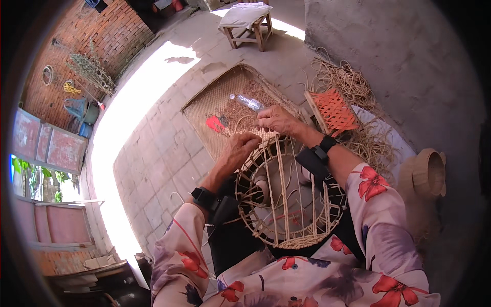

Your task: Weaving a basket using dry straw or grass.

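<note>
Hands (258,135) bent over basket frame (286,194), fingers pinching strands

Hard daylight. A blown-out sun patch (128,117) runs from eleven o'clock down to eight, glaring white with no detail. The centre lies in even shade, sharp and well exposed. The wall (409,66) at two o'clock is dull grey. Fisheye bending curves the paving lines; a black vignette rings the rim, softest at the edges.

1 head-worn fisheye view, facing steeply down, close over lap and paved courtyard floor (153,148)
</note>
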`<state>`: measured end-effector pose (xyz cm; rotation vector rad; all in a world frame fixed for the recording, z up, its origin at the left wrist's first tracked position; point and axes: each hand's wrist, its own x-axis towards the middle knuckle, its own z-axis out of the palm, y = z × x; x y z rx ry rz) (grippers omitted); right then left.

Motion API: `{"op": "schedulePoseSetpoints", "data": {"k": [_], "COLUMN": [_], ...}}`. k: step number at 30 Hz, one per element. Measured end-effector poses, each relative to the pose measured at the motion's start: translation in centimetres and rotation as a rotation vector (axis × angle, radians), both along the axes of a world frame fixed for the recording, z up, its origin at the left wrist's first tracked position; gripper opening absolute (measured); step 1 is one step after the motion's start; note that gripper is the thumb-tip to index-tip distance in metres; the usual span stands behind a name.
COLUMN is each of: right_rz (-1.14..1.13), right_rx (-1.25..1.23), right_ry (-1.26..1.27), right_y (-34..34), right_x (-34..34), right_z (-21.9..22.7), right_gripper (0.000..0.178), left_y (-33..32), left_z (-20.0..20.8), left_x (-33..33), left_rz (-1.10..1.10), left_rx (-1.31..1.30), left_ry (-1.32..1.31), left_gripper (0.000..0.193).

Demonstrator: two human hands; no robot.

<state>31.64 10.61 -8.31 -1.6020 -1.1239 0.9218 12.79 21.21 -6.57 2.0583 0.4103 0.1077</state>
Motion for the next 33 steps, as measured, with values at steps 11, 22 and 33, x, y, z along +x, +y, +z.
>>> {"op": "schedulePoseSetpoints", "data": {"k": [11,22,33], "right_rz": [0.004,-0.01,-0.325], "right_rx": [-0.133,-0.132,0.06], "right_ry": [-0.291,-0.314,-0.546], "right_y": [1.1,0.1,-4.0], "right_x": [-0.3,-0.2,-4.2], "right_z": [-1.8,-2.3,2.0], "right_gripper": [0.03,0.029,0.014], "left_y": [-1.2,-2.4,1.9], "left_z": [-0.1,0.1,-0.3], "left_x": [0.7,0.8,3.1], "left_rz": [0.165,0.152,-0.133], "left_rx": [0.047,0.268,0.209], "left_ry": [0.055,-0.04,0.176], "left_gripper": [0.026,0.028,0.027]}}
